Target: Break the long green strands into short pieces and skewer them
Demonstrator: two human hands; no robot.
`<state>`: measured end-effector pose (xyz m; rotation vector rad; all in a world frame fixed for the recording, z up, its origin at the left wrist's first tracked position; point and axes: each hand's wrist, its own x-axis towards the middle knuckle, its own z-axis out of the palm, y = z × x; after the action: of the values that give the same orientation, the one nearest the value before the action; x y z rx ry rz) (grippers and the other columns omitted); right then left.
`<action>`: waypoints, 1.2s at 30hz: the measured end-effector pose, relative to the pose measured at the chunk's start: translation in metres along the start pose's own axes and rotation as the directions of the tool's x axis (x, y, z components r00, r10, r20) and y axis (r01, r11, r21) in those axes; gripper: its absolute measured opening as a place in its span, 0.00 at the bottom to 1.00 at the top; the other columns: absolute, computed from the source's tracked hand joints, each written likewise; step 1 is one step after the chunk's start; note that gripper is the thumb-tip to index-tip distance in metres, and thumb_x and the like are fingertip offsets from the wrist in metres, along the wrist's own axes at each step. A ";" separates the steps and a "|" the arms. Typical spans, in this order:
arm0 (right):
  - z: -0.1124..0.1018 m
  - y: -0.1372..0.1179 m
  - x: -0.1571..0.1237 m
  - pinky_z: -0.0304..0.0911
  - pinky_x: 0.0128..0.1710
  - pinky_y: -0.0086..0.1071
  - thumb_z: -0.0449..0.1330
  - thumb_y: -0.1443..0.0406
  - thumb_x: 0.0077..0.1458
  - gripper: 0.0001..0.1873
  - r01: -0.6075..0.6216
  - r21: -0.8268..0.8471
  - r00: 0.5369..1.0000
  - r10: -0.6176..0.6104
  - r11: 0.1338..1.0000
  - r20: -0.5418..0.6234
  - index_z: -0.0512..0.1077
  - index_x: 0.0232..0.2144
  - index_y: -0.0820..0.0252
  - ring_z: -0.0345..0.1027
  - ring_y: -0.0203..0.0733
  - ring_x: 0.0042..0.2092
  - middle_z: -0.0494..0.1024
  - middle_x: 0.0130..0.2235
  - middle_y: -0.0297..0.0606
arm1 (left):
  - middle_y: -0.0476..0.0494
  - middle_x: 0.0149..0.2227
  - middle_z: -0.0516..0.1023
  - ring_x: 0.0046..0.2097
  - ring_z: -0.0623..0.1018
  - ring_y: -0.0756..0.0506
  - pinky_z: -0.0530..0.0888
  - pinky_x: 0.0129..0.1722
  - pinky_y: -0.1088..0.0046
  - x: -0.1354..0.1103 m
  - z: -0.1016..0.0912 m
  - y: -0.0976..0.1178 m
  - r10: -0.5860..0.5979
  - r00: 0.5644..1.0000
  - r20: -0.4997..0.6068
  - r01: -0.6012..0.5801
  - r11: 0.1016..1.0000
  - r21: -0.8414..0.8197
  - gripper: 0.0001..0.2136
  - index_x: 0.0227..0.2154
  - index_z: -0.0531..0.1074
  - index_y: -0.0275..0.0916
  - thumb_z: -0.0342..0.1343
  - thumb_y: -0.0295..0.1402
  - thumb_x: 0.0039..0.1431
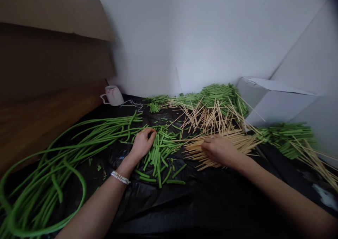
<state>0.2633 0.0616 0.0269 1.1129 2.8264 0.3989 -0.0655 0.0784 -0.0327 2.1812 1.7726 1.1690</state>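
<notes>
My left hand (143, 140) rests at the left edge of a heap of cut long bean pieces (161, 145), its fingers curled together. Whatever lies between those fingertips is hidden. Over a spread of bamboo skewers (237, 140), my right hand (218, 148) has its fingers closed, and a thin skewer (188, 139) sticks out from it to the left. Uncut long beans (87, 140) lie in a loose, looping bundle left of my left hand.
Skewered bean bundles (220, 96) are stacked at the back, with more bundles (287, 137) at the right. A white box (280, 101) stands behind these. A mug (114, 95) and a cardboard box (55, 56) are at the left. Black plastic sheeting (169, 211) covers the surface.
</notes>
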 end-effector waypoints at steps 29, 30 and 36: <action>0.011 0.028 -0.003 0.55 0.34 0.31 0.56 0.71 0.58 0.06 -0.027 -0.043 0.999 0.025 0.999 -0.037 0.72 0.31 0.62 0.69 0.39 0.34 0.77 0.33 0.40 | 0.40 0.39 0.79 0.42 0.77 0.42 0.70 0.46 0.66 0.001 0.001 -0.002 -0.003 1.000 0.002 0.003 1.000 -0.004 0.13 0.36 0.75 0.37 0.47 0.37 0.61; 0.008 0.029 -0.004 0.55 0.34 0.31 0.55 0.70 0.59 0.07 -0.034 -0.037 0.999 0.032 0.999 -0.041 0.72 0.30 0.61 0.68 0.39 0.34 0.77 0.33 0.40 | 0.40 0.39 0.79 0.42 0.77 0.42 0.70 0.46 0.66 0.001 0.001 -0.002 -0.001 1.000 0.001 0.001 1.000 0.000 0.13 0.36 0.75 0.37 0.47 0.37 0.61; -0.007 0.028 -0.005 0.49 0.30 0.31 0.54 0.70 0.58 0.08 -0.086 0.017 0.996 0.087 0.996 -0.035 0.71 0.28 0.60 0.67 0.37 0.31 0.76 0.32 0.37 | 0.40 0.39 0.79 0.42 0.77 0.42 0.70 0.46 0.66 0.000 0.000 -0.001 -0.011 1.000 0.008 0.011 1.000 0.015 0.13 0.36 0.75 0.37 0.47 0.37 0.61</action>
<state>0.2851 0.0765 0.0408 1.2471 2.8235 0.4081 -0.0663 0.0791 -0.0331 2.1778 1.7939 1.1467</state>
